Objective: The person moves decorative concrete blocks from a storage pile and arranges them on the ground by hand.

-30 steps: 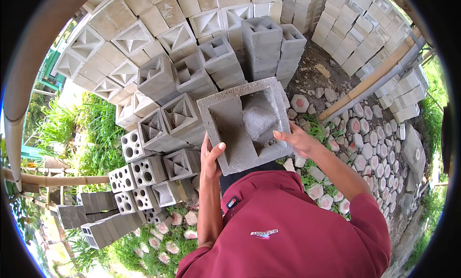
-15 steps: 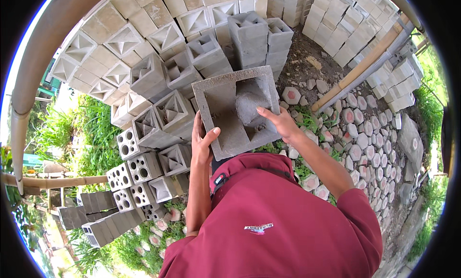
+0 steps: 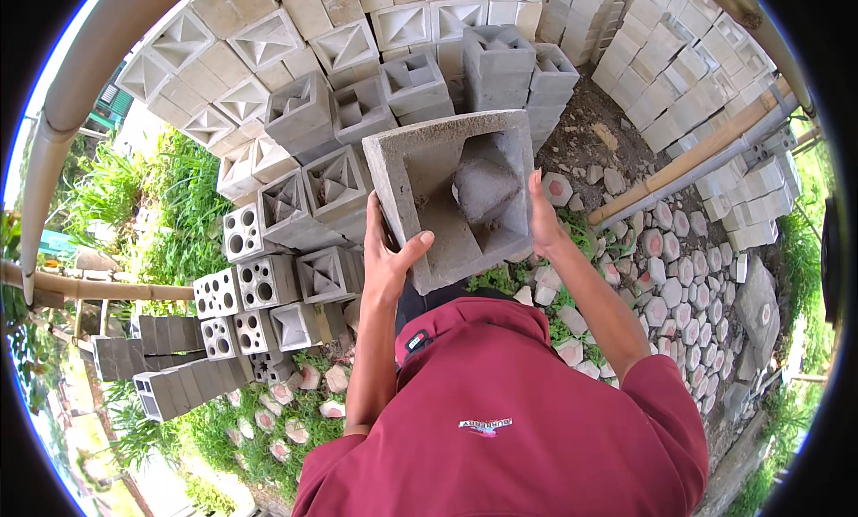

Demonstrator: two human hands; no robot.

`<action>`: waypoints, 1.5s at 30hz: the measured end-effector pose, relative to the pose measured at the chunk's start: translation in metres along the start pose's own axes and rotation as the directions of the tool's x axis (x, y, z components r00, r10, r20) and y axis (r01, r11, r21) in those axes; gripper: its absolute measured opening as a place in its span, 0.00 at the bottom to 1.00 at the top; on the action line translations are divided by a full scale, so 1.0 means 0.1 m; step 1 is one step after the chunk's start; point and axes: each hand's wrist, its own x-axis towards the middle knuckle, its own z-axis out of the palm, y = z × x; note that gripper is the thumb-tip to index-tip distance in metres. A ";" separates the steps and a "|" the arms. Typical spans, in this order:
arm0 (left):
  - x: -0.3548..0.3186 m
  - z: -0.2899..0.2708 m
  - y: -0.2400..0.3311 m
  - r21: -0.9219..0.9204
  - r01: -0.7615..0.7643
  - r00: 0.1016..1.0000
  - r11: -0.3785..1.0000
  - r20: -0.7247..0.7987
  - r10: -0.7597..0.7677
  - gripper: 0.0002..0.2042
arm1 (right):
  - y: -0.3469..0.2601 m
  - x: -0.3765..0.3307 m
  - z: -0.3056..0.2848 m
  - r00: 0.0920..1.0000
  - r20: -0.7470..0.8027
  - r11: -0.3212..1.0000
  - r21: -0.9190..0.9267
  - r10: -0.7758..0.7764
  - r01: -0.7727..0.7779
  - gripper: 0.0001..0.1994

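Note:
Between my two hands, in front of my chest, is a square grey concrete vent block [image 3: 433, 200] with sloping recesses inside its frame. My left hand [image 3: 391, 258] grips its left side, thumb over the front face and fingers along the outer wall. Against the block's right side presses my right hand [image 3: 545, 220], its fingers pointing up; part of that hand is hidden by the block. The block is slightly tilted, its top edge farther from me.
Similar grey vent blocks [image 3: 326, 193] are stacked ahead and to the left. Round-holed blocks [image 3: 270, 283] stand nearer on the left. Pale blocks [image 3: 344, 45] form a wall at the back. A bamboo pole [image 3: 693, 155] slants at the right, above hexagonal pavers [image 3: 670, 265] on the ground.
My right thumb has come off the inner part of the block, and that hand now lies along its right side. The block has turned a little. The view has shifted slightly.

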 end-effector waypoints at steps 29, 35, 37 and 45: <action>-2.48 -0.89 -0.12 -0.203 -0.244 0.638 0.948 -0.770 -0.001 0.43 | 0.35 -0.52 2.21 0.642 0.683 0.920 -0.380 0.348 -0.094 0.35; -3.04 -0.73 -0.12 -0.190 -0.283 0.524 0.940 -0.852 -0.015 0.38 | 0.50 -0.87 2.41 0.562 0.722 0.885 -0.465 0.404 -0.039 0.41; -3.13 -0.61 -0.08 -0.174 -0.308 0.491 0.935 -0.871 0.000 0.37 | 0.51 -0.92 2.43 0.514 0.725 0.875 -0.471 0.458 -0.115 0.38; -3.22 -0.27 -0.27 -0.116 -0.406 0.334 0.906 -0.942 0.028 0.36 | 0.64 -0.77 2.40 0.213 0.767 0.794 -0.569 0.606 -0.213 0.32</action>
